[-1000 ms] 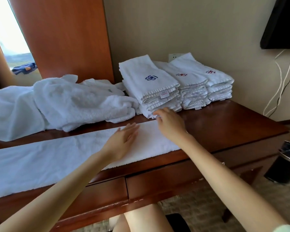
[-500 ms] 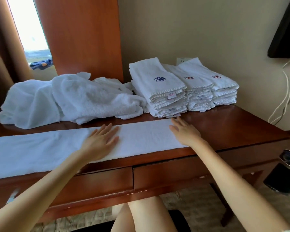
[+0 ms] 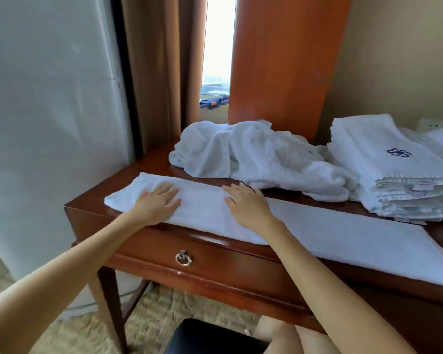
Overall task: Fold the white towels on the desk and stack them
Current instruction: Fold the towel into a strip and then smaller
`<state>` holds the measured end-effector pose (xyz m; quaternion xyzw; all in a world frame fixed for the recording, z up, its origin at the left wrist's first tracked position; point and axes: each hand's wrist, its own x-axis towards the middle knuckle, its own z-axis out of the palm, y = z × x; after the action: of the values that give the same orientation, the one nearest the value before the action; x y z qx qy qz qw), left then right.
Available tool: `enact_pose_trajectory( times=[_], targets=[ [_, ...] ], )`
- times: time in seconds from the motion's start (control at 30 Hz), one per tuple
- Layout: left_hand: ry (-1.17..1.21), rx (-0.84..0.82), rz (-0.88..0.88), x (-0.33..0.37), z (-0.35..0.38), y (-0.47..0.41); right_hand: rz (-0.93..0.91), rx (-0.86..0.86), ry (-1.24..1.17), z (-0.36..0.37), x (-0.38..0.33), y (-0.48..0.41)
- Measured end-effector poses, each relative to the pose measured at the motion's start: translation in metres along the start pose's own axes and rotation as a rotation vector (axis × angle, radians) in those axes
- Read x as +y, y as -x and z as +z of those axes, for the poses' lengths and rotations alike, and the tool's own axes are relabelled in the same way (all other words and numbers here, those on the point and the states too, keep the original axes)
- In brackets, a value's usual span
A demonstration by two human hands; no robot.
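- Pressing both palms flat on a long white towel point(image 3: 330, 233), which is folded lengthwise into a narrow strip along the front edge of the wooden desk point(image 3: 92, 200).
- My left hand point(image 3: 157, 201) lies near the strip's left end, fingers straight and slightly spread, gripping nothing.
- My right hand point(image 3: 246, 204) lies just to the right of it on the same strip, fingers straight and flat on the cloth, gripping nothing.
- Behind the strip sits a crumpled pile of white towels point(image 3: 253, 154).
- Right of that pile stands a stack of folded towels point(image 3: 394, 169), the top one bearing a blue embroidered emblem.
- Below my hands, the desk drawer has a metal ring pull point(image 3: 183, 259).
- A black stool point(image 3: 210, 338) stands under the desk.
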<state>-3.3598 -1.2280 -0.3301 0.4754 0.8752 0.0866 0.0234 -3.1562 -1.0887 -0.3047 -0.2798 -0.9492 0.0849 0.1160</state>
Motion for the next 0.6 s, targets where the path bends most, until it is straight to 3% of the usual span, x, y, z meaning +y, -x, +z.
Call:
enact_pose_trajectory(
  times=[0.23, 0.37, 0.43, 0.5, 0.6],
  targets=[
    [0.063, 0.042, -0.391, -0.088, -0.015, 0.023, -0.080, -0.169, -0.012, 0.057, -0.066, -0.036],
    [0.037, 0.210, -0.465, -0.081, -0.019, 0.024, -0.076, -0.151, -0.017, 0.061, -0.063, -0.038],
    [0.094, 0.194, -0.509, -0.071, -0.026, 0.022, -0.069, -0.143, -0.070, 0.057, -0.064, -0.036],
    [0.200, 0.146, -0.533, -0.063, -0.034, 0.017, -0.048, -0.116, -0.229, 0.050, -0.066, -0.032],
    [0.508, 0.136, -0.510, -0.047, -0.048, 0.012, 0.026, -0.107, -0.752, 0.031, -0.063, -0.021]
  ],
)
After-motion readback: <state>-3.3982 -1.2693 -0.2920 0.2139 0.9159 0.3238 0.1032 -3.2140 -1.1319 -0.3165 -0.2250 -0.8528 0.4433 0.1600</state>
